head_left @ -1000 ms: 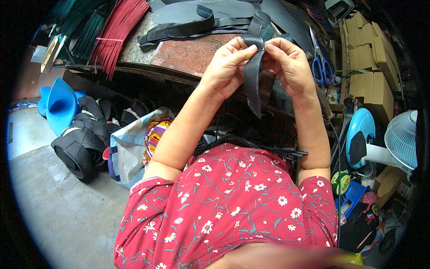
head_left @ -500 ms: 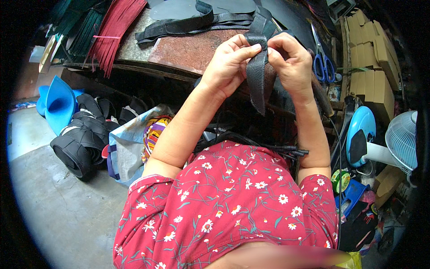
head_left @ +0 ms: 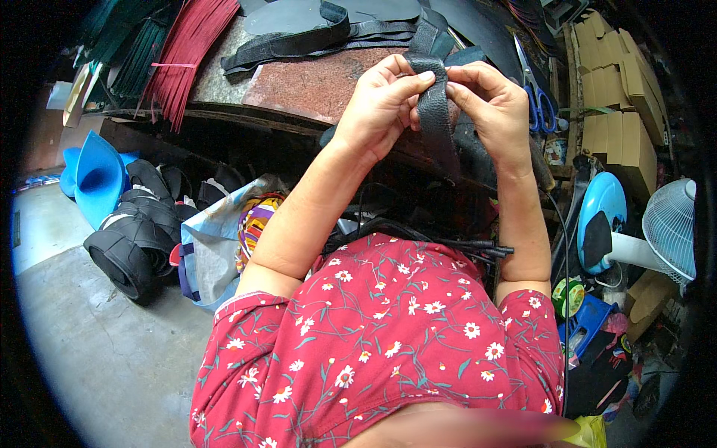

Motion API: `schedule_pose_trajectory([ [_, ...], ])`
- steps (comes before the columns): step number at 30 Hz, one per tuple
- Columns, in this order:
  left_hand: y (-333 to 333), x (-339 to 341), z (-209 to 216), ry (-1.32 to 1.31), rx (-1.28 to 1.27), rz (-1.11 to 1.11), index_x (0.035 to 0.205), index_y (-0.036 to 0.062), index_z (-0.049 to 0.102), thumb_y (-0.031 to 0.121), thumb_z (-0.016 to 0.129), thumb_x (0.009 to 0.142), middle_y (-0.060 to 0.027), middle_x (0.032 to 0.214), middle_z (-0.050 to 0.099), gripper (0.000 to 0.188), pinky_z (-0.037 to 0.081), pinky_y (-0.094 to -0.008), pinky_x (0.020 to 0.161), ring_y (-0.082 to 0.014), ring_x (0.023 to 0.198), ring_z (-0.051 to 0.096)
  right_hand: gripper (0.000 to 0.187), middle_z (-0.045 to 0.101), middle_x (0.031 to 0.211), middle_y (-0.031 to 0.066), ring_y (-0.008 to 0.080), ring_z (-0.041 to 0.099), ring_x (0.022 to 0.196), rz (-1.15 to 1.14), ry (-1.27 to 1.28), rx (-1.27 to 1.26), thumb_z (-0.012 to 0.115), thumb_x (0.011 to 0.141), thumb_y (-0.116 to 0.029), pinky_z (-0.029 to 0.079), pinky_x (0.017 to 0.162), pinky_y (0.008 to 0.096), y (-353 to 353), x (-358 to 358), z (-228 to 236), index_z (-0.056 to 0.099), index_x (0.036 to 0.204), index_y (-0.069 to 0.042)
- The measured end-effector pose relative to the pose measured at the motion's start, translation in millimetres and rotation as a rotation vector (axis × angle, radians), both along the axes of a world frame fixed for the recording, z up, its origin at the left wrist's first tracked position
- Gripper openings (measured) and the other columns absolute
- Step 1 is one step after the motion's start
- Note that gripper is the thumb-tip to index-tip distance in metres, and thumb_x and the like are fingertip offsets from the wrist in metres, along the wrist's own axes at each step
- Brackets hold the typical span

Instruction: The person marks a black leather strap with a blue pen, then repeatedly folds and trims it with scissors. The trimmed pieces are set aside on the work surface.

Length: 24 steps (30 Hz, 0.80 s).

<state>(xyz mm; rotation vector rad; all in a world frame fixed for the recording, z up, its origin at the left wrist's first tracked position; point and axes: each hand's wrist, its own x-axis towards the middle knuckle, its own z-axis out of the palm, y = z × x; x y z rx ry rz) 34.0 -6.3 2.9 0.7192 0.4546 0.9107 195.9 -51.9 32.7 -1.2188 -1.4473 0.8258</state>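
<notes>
A black leather-like strap [head_left: 437, 116] hangs between my hands over the near edge of the worktable. My left hand [head_left: 388, 97] is closed on it, the thumb pressing its face and the fingers behind. At the strap's right edge, my right hand [head_left: 489, 104] pinches with thumb and forefinger. The strap's upper part runs away onto the table, where more black straps [head_left: 299, 43] lie. Below my hands its lower end falls into dark shadow and is hard to make out. Under the straps is a reddish-brown slab [head_left: 299, 84].
Blue-handled scissors [head_left: 539, 104] lie right of my hands, before stacked tan cardboard boxes [head_left: 624, 138]. Red strips [head_left: 187, 56] hang over the table's left end. Black rolls [head_left: 127, 250] and a cloth bag [head_left: 216, 239] rest on the floor at left. A fan [head_left: 668, 231] stands at right.
My right hand has turned slightly, its fingers now straighter at the strap's edge. The strap's face has turned and its lower end has swung rightward. My left hand keeps its hold.
</notes>
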Motion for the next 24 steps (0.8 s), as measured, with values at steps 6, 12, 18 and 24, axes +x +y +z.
schedule_pose_trajectory([
  [6,-0.8,-2.0,-1.4,-0.026,-0.010,-0.015,0.100,0.0056,0.056,0.011,0.063,0.090,0.0000,0.076,0.064,0.014,0.047,-0.0184,0.045,-0.0042,0.051,0.057,0.009,0.062,0.088,0.0039,0.0097,0.058,0.080,-0.024,-0.086,0.125,0.064,0.083,0.004,0.049,0.071,0.0231,3.3,-2.5,-3.1,0.065,0.092,0.005],
  [12,-0.4,1.7,-0.3,0.027,0.026,-0.004,0.096,0.0060,0.055,0.011,0.065,0.089,0.0006,0.071,0.061,0.013,0.044,-0.0188,0.043,-0.0055,0.049,0.055,0.009,0.060,0.079,0.0068,0.0177,0.060,0.068,-0.084,-0.317,0.380,0.065,0.076,-0.002,0.048,0.063,0.0276,11.7,1.9,-9.8,0.064,0.085,0.000],
  [18,-2.4,1.9,3.1,0.061,0.014,0.032,0.094,0.0058,0.054,0.011,0.066,0.088,0.0008,0.067,0.058,0.014,0.043,-0.0188,0.044,-0.0061,0.048,0.053,0.014,0.061,0.080,0.0063,0.0164,0.060,0.067,-0.295,-0.469,0.313,0.068,0.078,-0.007,0.049,0.062,0.0277,9.6,18.1,-0.8,0.066,0.092,-0.005],
  [24,-2.2,2.6,5.1,0.100,0.050,0.006,0.096,0.0056,0.055,0.012,0.065,0.088,0.0005,0.069,0.060,0.015,0.043,-0.0191,0.043,-0.0053,0.048,0.052,0.015,0.062,0.079,0.0026,0.0095,0.058,0.071,-0.017,-0.085,0.091,0.071,0.080,-0.005,0.047,0.065,0.0228,-2.8,10.1,-5.3,0.068,0.093,0.001],
])
